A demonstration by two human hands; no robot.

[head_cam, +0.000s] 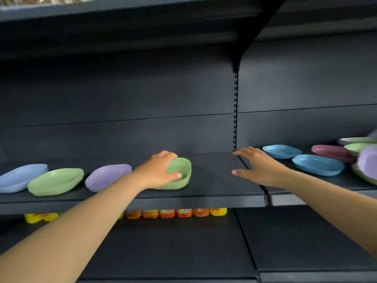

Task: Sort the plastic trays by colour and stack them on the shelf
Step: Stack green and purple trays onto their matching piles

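Holding a green tray (180,173) on the dark shelf (214,176), your left hand (158,170) has its fingers curled over the far rim and its thumb hooked inside the near rim. The tray sits tilted on the shelf, just left of the slotted post (235,111) at the back. Your right hand (258,166) is near the post, with fingers spread and straight, holding nothing. I cannot tell if it touches the shelf.

Left of the post, past the held tray, sit a purple tray (107,176), then a second green tray (55,180), then a pale blue stack (20,177) at the edge. Right of the post lie two blue trays (318,164), one behind the other, well apart from your right hand. Farther right of the post are a pink tray (331,152) and a blurry pile of green and purple trays (365,156). Below the shelf, left of the post, a row of orange and yellow packets (175,213) peeks out.
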